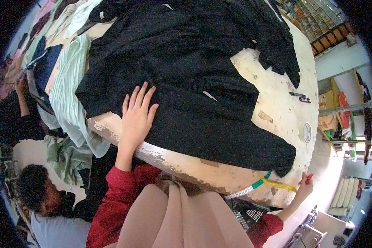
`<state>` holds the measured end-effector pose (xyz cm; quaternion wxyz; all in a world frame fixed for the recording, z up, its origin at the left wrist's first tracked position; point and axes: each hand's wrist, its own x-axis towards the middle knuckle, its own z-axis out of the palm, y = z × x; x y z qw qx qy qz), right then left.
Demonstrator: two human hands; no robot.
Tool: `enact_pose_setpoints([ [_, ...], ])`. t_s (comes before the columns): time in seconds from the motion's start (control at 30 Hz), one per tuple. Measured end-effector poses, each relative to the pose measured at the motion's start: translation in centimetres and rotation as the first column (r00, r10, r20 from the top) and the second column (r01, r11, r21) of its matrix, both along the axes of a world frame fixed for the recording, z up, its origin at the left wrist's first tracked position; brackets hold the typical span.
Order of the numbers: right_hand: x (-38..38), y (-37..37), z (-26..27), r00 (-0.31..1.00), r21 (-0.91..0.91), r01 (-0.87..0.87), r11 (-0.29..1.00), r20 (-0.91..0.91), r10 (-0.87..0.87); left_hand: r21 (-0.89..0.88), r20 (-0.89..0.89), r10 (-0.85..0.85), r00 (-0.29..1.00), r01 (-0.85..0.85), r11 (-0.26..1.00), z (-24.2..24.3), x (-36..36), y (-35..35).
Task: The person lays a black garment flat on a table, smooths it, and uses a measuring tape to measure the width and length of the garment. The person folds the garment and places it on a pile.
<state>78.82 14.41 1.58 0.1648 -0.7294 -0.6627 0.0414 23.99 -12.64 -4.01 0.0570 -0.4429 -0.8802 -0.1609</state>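
Observation:
My left hand (137, 113) lies flat, fingers spread, on a large black fabric (192, 121) near the front edge of the table. The cloth is wrinkled toward the far side, smoother near me, and has cut edges on the right. Off the table's front right corner, my right hand (304, 187) grips a tape measure (280, 185), yellow, green and white along its visible length. The tape loops over the table edge beside the fabric's pointed corner. Something red (309, 178) shows at my right fingers; I cannot tell whether it belongs to the tape.
On the worn table (279, 114) lie a roll of tape (305, 132) and a pen-like tool (300, 97). A pale green pleated cloth (68, 86) hangs over the left edge. A seated person (37, 192) is at lower left; another person's hand (21, 88) holds scissors (32, 65) farther back.

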Motion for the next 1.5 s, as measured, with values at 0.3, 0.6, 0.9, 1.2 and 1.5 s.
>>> enact_pose_setpoints([
  [0.3, 0.6, -7.0, 10.1, 0.855, 0.064, -0.065, 0.996, -0.511, 0.089, 0.314, 0.441, 0.43, 0.788, -0.584, 0.749, 3.2, -1.1, -8.2],
  [0.6, -38.2, -17.6, 3.8, 0.057, -0.041, -0.998, 0.042, -0.856, 0.513, 0.33, 0.489, 0.279, 0.826, -0.471, 0.818, 1.5, 1.9, -7.1],
  [0.9, -43.1, -21.5, -2.7, 0.293, -0.254, -0.95, 0.18, -0.926, 0.239, 0.409, 0.896, -0.166, 0.412, -0.619, 0.67, 1.9, 2.4, -7.6],
  [1.2, -41.9, -22.0, -3.6, 0.038, 0.198, -0.97, 0.143, -0.456, 0.889, 0.369, 0.913, -0.191, 0.361, -0.524, 0.768, 2.1, 2.2, -7.5],
  [1.5, -43.2, -21.1, -2.5, 0.169, -0.14, -0.985, 0.098, -0.875, 0.453, 0.405, 0.911, -0.28, 0.302, -0.541, 0.737, 1.6, 1.8, -8.2],
])
